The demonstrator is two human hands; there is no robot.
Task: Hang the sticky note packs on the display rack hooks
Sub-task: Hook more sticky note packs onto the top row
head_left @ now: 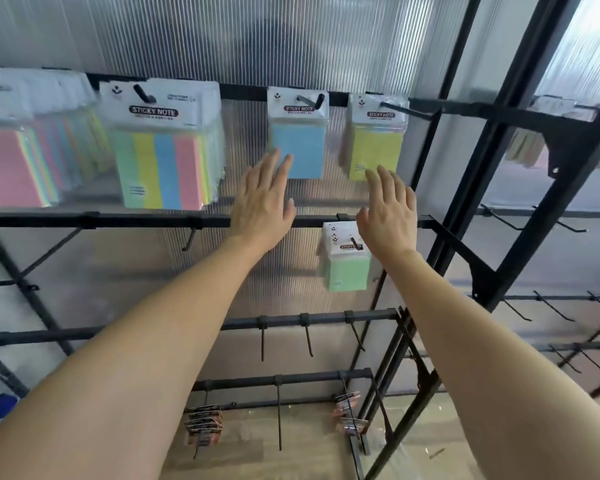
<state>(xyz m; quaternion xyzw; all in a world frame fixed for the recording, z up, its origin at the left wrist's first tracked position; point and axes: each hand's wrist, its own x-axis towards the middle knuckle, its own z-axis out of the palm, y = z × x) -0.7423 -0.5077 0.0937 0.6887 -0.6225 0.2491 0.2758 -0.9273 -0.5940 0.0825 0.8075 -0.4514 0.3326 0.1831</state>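
A blue sticky note pack [300, 140] hangs on a top-row hook, with a yellow pack [374, 147] on the hook to its right. Left of them hang a multicolour pack [163, 157] and a pink-fronted bunch of packs [11, 161]. One row down, a green pack [345, 261] hangs on its own hook. My left hand [262, 199] is raised with straight fingers, its fingertips over the blue pack's lower left corner. My right hand [388, 209] is also flat and holds nothing, just below the yellow pack and above the green one.
The black display rack [118, 220] has bare hooks [262, 341] on its lower bars. Small dark-and-orange packets [203, 424] hang near the floor. A second rack [534, 220] with empty hooks stands to the right, behind a slanted black post. A ribbed translucent wall backs everything.
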